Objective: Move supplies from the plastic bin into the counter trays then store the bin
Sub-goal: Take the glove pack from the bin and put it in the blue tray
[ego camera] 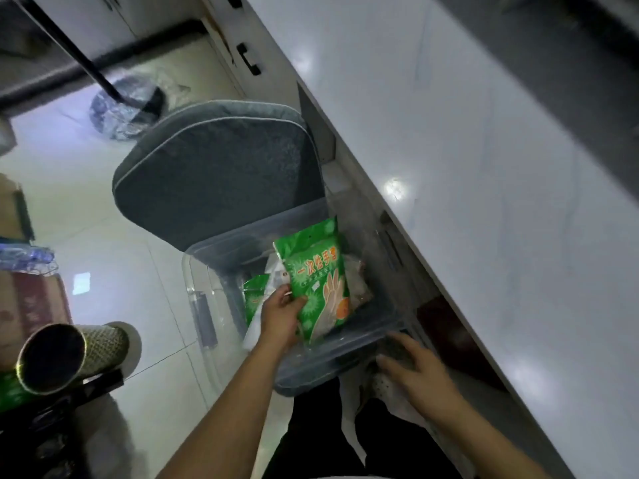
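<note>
A clear plastic bin [207, 305] rests on a grey cushioned chair [214, 167] beside the counter. My left hand [281, 314] grips a green packet of disposable gloves [318, 274] and holds it upright over the bin. A second green packet [254, 295] and a few pale wrapped items lie inside the bin. My right hand [415, 368] is spread, fingers apart, resting at the bin's near right corner and holding nothing.
The white counter [484, 202] runs diagonally along the right; no trays are in view. Cabinet fronts with black handles [249, 60] sit below it. A dark tube [52, 357] and boxes crowd the left. A silver bag [124, 108] lies on the tiled floor.
</note>
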The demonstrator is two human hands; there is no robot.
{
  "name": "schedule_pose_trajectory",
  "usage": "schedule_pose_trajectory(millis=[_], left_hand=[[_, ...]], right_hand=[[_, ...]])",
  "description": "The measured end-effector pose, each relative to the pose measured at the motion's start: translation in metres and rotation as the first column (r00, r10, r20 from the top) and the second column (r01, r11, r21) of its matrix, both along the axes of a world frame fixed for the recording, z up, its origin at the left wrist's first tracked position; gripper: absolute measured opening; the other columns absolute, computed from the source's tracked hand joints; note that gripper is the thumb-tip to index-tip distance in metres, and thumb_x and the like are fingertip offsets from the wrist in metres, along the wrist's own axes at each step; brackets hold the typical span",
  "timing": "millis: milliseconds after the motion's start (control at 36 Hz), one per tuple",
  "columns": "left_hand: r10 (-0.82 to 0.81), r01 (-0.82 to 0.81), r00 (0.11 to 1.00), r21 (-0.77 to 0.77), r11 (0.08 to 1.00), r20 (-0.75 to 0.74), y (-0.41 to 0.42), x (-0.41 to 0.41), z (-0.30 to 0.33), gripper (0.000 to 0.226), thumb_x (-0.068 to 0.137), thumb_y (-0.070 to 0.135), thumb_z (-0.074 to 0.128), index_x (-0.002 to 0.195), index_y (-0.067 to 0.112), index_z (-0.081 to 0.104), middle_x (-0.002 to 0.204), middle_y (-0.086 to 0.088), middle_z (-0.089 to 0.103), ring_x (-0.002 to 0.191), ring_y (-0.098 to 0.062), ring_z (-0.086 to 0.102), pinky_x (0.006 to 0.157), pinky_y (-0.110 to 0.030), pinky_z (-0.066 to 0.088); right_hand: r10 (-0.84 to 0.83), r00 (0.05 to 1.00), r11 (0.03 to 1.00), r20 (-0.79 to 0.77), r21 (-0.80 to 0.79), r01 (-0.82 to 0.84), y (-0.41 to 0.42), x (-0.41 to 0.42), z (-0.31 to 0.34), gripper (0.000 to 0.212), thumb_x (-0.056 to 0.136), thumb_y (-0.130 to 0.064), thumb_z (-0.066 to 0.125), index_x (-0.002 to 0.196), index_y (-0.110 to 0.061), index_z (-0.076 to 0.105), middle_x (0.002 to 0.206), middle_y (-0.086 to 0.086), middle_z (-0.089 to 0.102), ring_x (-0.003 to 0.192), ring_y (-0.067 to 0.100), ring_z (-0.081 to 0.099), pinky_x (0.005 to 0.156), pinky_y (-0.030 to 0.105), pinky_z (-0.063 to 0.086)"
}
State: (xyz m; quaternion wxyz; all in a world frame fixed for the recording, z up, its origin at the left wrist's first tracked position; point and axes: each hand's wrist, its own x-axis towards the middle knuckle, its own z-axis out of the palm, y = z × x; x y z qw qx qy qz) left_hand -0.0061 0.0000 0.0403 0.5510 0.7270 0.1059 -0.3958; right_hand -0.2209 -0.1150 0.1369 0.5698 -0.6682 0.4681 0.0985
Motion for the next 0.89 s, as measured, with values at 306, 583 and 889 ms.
schedule_pose_trajectory(millis=[306,583,889], left_hand=[[-0.036,0.04,0.999,-0.277,0.96,0.018,0.082,-0.005,0.159,0.033,0.085,-0.002,0.068,0.114,0.013,0.069,0.108,-0.008,0.076,0.098,-0.027,0.073,0.07,-0.031,0.059],[0.037,-0.016,0.999,-0.518,0.856,0.031,0.092,-0.005,0.209,0.033,0.076,0.002,0.069,0.106,0.015,0.076,0.111,-0.014,0.074,0.099,-0.031,0.072,0.073,-0.04,0.06],[-0.166,0.175,0.984,-0.467,0.867,0.061,0.057,0.015,0.19,0.032,0.084,0.002,0.067,0.112,0.016,0.073,0.116,-0.012,0.071,0.105,-0.03,0.069,0.078,-0.044,0.06]], right_hand=[[0.017,0.939,0.996,0.343,0.077,-0.047,-0.026,0.058,0.071,0.054,0.078,-0.012,0.079,0.128,-0.021,0.061,0.12,-0.006,0.065,0.109,0.005,0.062,0.091,0.025,0.051],[0.098,0.857,0.982,0.506,0.091,-0.167,-0.029,0.095,0.128,0.014,0.079,-0.006,0.075,0.09,-0.014,0.078,0.089,0.013,0.077,0.082,0.028,0.074,0.065,0.03,0.057],[0.004,0.849,0.993,0.529,0.095,-0.064,-0.028,0.078,0.144,0.017,0.084,0.006,0.066,0.094,-0.004,0.076,0.089,0.014,0.077,0.08,0.028,0.075,0.062,0.029,0.059]])
